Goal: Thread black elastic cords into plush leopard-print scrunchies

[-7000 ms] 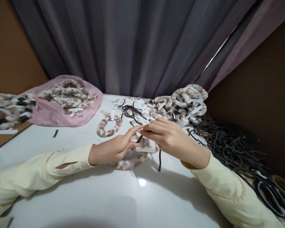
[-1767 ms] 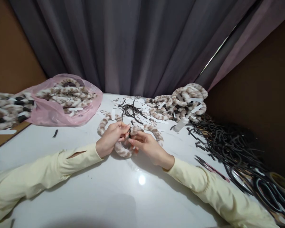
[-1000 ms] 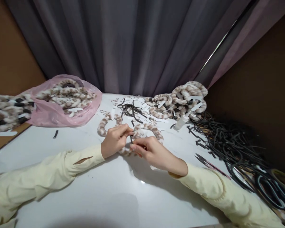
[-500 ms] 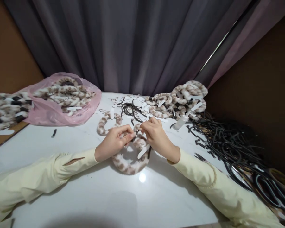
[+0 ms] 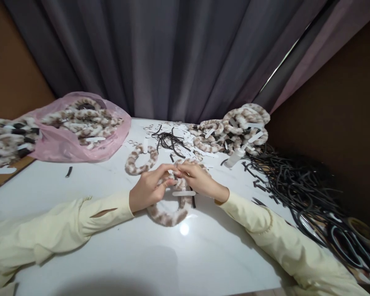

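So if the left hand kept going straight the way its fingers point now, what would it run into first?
Almost at once, the right hand: the left hand points right and slightly away, fingertips meeting the right's over the fuzzy cream-and-brown spotted hoop. Beyond lie loose black cords, though depth is unclear.

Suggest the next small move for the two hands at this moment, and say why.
Probably press the dark strip end into the fuzzy spotted band: the left hand and right hand pinch the band's top together, while the strip dangles loose beside a white tab.
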Tool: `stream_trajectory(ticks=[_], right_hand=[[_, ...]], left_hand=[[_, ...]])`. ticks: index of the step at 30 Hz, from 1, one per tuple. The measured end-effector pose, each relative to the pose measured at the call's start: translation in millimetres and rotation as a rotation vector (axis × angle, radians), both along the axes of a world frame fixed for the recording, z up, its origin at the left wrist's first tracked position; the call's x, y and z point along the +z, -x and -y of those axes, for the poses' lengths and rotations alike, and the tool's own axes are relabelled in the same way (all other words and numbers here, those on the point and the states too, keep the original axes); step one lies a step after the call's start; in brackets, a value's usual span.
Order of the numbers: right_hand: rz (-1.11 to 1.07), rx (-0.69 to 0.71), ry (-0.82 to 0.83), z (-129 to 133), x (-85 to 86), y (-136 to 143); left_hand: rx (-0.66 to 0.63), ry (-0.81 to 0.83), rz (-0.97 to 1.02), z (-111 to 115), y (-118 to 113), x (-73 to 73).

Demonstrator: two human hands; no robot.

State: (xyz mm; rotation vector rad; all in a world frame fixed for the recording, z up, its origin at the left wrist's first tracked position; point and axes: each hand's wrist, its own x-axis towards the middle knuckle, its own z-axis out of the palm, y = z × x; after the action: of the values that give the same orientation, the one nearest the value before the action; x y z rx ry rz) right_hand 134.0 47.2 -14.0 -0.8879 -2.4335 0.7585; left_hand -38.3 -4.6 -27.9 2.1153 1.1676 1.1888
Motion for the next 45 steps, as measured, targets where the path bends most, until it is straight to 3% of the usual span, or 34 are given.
stream_trajectory(ticks=[4,10,15,18,22,24,31,34,38,43,45], right_hand=[[0.014,0.038,-0.069,-2.1,-10.9,0.5],[0.071,-0.041,-0.341,-12.7,-43.0,1.5],[-0.223,-0.283,-0.366,-0.7,-31.6,0.1],[-0.303,-0.305,-0.484,16.8,-20.6,-0.5],[-0.007,-0.049,-0.665,32.7,-21.4,3.3],[0.147,0.009,-0.706,34.1,-24.9,6.5],[0.376,-0.21,-0.833,26.1,-29.7,12.7],[0.419,-0.255,-0.789,25.0,-31.6,14.5],[0.398,-0.307,-0.558,27.4,-32.6,16.7],[0.089,-0.342,-0.089,29.7,-29.9,18.9],[-0.053,-0.356,0.027,29.5,-29.0,20.2]], left_hand=[[-0.106,-0.03,-0.02,-3.2,-2.7,-10.0],[-0.029,0.368,0.132,-21.4,-3.4,-14.6],[-0.004,0.619,0.41,-33.7,-2.3,-12.3],[0.035,0.692,0.527,-34.2,-2.8,-11.0],[0.042,0.752,0.663,-34.3,-1.7,-12.8],[0.042,0.774,0.72,-35.4,-0.6,-13.4],[0.061,0.885,0.9,-37.6,-1.3,-8.7],[-0.005,0.966,0.976,-35.2,-3.0,-7.6],[-0.079,1.012,1.01,-30.6,-5.1,-9.3],[0.004,0.807,0.843,-28.5,-6.6,-12.6],[0.042,0.707,0.739,-29.5,-6.5,-13.7]])
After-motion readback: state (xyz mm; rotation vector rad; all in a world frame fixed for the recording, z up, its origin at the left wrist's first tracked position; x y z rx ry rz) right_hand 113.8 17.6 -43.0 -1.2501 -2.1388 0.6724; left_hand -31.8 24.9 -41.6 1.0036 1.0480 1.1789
